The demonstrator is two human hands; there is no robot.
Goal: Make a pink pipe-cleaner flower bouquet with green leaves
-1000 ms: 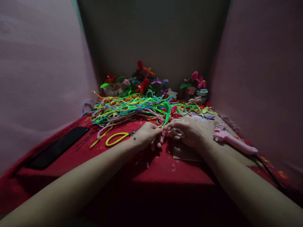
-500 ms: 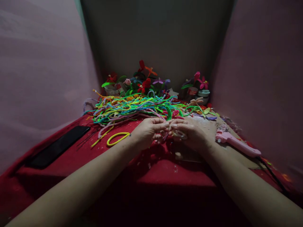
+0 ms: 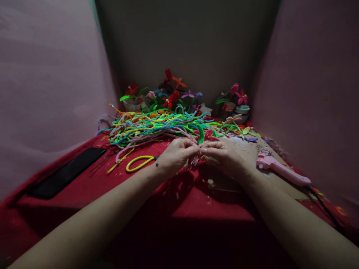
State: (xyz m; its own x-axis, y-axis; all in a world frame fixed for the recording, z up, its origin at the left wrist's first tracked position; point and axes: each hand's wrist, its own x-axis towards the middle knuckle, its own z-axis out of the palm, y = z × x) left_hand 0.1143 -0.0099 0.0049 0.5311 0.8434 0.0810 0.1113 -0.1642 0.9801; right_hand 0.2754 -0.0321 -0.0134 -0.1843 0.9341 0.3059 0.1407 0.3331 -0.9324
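My left hand (image 3: 181,155) and my right hand (image 3: 221,155) meet fingertip to fingertip over the front of the table. Both are closed in a pinch on a pinkish pipe cleaner piece (image 3: 195,161), part of which hangs below the fingers; the rest is hidden. A pale loop or strip shows dimly under my right fingers. Right behind the hands are a green pipe cleaner leaf (image 3: 201,134) and a dark pink pipe cleaner flower (image 3: 209,135). Beside my left wrist lie yellow-handled scissors (image 3: 140,163), their blades covered by the wrist.
A heap of colourful pipe cleaners (image 3: 157,127) spreads behind my hands, with finished flowers (image 3: 171,99) along the back. To the right, a pink glue gun (image 3: 283,172) rests on a board (image 3: 269,188). A black phone (image 3: 67,172) lies at left on the red cloth (image 3: 117,194).
Both hands stay together at nearly the same spot, with the fingers shifted slightly. My left wrist has turned a little, and more of the scissors shows beside it. The view has moved slightly.
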